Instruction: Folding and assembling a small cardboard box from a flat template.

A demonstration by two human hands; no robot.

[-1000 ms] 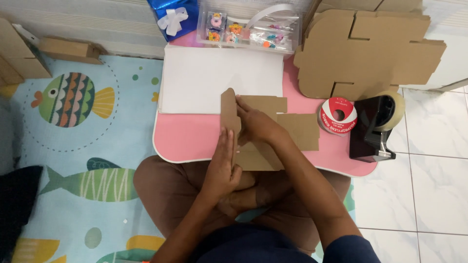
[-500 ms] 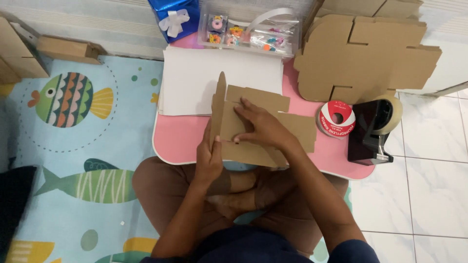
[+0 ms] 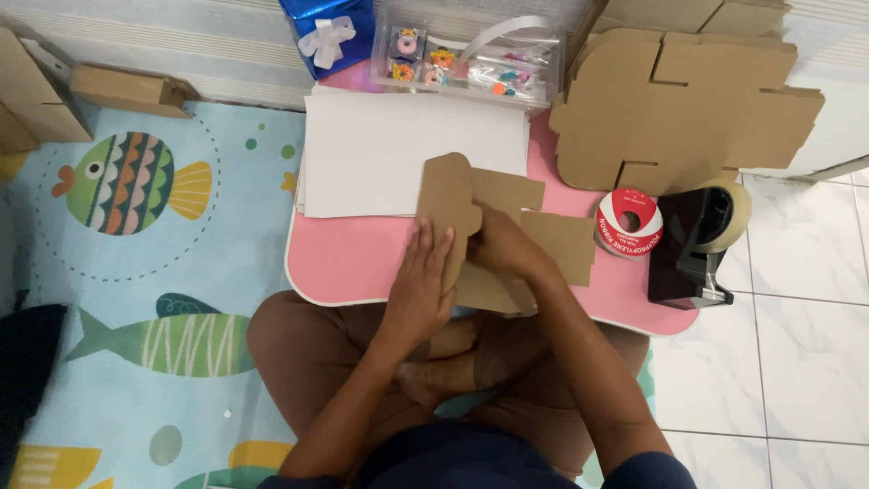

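A flat brown cardboard box blank [image 3: 507,217] lies on the small pink table [image 3: 348,258] in front of me. My left hand [image 3: 421,281] presses flat against the blank's raised left flap, which stands up and leans over the white sheets. My right hand [image 3: 502,249] grips the middle of the blank just right of that flap, fingers curled on the fold. The rest of the blank lies flat under and to the right of my right hand.
White sheets [image 3: 389,154] cover the table's back. Behind them stand a clear box of small colourful items [image 3: 471,54] and a blue gift box [image 3: 330,32]. A stack of cardboard blanks [image 3: 688,109], a red tape roll [image 3: 627,222] and a black tape dispenser [image 3: 692,249] sit right.
The blank's left flap has been swung from upright to lean over the white sheets. My left hand moved up onto its face; my right hand shifted left to the fold.
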